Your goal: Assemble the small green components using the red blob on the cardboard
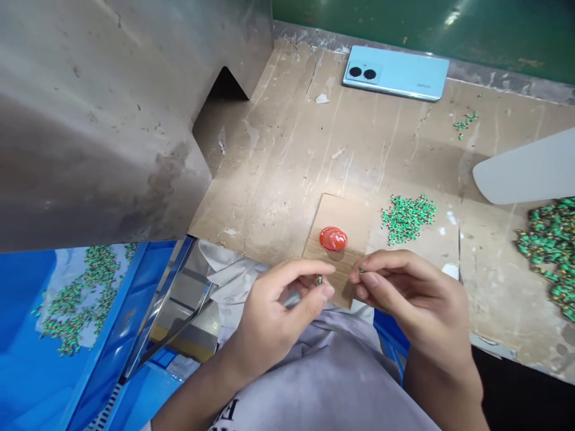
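Observation:
My left hand [281, 308] is closed around a tiny green part with metallic ends [319, 279], which shows between thumb and fingers. Opposite it, my right hand [415, 296] pinches another small green piece [362, 272] between thumb and fingertips. The hands are a short gap apart, over the front of a cardboard piece [344, 209]. A small red round dish [333, 239] with a glossy surface sits on that cardboard, just beyond my fingers. Beyond my right hand lies a small pile of similar green parts [408, 219].
A larger pile of green parts [554, 254] lies at right, near a pale curved plate [530, 167]. A light-blue phone [399, 75] rests at the back edge. The metal housing [112, 120] stands at left, above a blue tray [22, 311] holding more parts.

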Tool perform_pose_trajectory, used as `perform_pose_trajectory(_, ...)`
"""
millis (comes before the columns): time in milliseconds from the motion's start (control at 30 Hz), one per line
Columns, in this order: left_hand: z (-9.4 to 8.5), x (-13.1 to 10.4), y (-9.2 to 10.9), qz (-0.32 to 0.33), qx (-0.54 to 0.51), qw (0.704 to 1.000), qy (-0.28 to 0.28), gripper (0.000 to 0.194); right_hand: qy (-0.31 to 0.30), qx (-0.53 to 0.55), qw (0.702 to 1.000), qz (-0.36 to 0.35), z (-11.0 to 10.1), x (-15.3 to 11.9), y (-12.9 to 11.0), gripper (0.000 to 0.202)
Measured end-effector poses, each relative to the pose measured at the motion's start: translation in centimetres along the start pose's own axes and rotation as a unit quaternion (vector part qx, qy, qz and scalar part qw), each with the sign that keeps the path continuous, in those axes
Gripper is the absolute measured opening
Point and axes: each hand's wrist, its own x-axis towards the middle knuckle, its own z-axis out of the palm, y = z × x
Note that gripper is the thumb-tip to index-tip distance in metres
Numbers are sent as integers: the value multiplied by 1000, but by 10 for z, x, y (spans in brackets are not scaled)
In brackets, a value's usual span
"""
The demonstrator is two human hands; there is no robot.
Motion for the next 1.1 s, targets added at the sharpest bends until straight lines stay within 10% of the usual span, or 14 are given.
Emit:
perform_pose_trajectory(467,-5,7,5,17,120,989,-82,16,-129,-123,975,-132,-4,2,9,10)
perform_pose_trajectory(1100,7,5,-3,73,20,997,10,15,-53,-88,979,-174,21,5,12,19)
